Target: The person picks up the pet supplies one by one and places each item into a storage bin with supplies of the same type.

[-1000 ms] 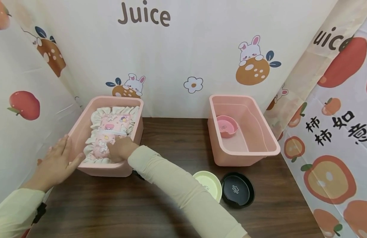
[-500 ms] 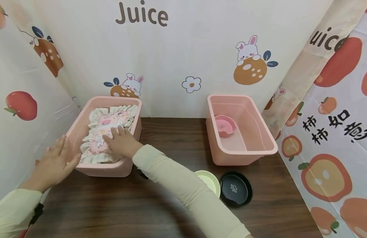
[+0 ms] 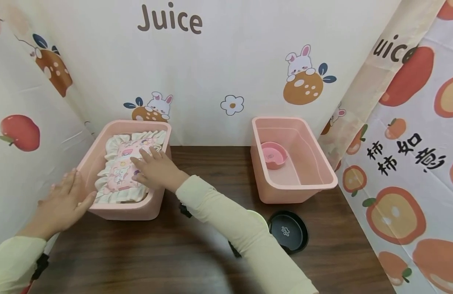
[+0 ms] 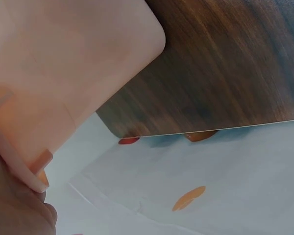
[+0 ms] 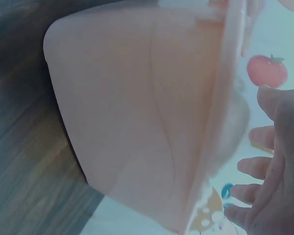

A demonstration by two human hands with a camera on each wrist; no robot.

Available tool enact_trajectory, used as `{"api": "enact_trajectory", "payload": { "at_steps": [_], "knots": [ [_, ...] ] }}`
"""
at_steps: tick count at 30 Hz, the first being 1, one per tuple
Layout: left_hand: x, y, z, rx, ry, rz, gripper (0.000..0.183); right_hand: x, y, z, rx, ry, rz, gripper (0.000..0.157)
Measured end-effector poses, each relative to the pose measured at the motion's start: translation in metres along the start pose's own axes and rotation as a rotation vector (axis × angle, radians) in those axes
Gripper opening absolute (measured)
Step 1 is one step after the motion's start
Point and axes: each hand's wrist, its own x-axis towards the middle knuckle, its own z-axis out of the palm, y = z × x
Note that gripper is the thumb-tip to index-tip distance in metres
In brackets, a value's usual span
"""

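The frilled cushion (image 3: 123,173) lies in the left-of-frame tub (image 3: 132,213). The right hand (image 3: 158,169), fingers spread, holds nothing; the left hand (image 3: 59,206), straight-fingered, rests against the tub; steadying there should help even smoothing.

A wood-grain table (image 3: 197,179) is carrying one pink tub (image 3: 127,214) at ten o'clock, a second pink tub (image 3: 285,195) at two; a black dish (image 3: 293,232) is lying at three o'clock, a partly hidden yellow dish (image 3: 261,218) sitting just beside it.

“Juice” (image 3: 171,18) bk cloth (image 3: 211,65), “柿柿如意” (image 3: 409,144) rt cloth (image 3: 425,126)
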Motion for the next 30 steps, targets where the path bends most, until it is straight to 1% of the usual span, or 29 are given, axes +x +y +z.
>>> {"api": "enact_trajectory", "payload": {
  "at_steps": [4,9,13,18,21,24,28,30],
  "knots": [
    [0.000,-0.003,0.000,0.010,-0.011,0.000,0.086,-0.010,0.018,0.000,0.041,0.058,0.009,0.063],
    [0.003,-0.003,-0.001,0.017,-0.030,0.015,0.087,-0.030,0.052,0.002,0.070,0.145,0.012,0.065],
    [0.006,0.001,-0.005,0.029,-0.054,0.020,0.088,-0.052,0.085,0.001,0.099,0.199,0.031,0.067],
    [0.011,0.008,-0.010,0.019,-0.068,0.012,0.090,-0.088,0.128,-0.001,0.153,0.245,0.064,0.067],
    [0.018,0.016,-0.013,0.005,-0.078,0.033,0.090,-0.112,0.152,0.002,0.187,0.279,0.098,0.067],
    [0.029,0.026,-0.018,0.018,-0.093,0.089,0.091,-0.137,0.173,0.007,0.219,0.312,0.141,0.067],
    [0.046,0.047,-0.027,0.050,-0.134,0.154,0.092,-0.171,0.193,0.015,0.255,0.329,0.213,0.068],
    [0.054,0.059,-0.031,0.060,-0.144,0.187,0.092,-0.189,0.202,0.020,0.263,0.320,0.256,0.068]
  ]
}}
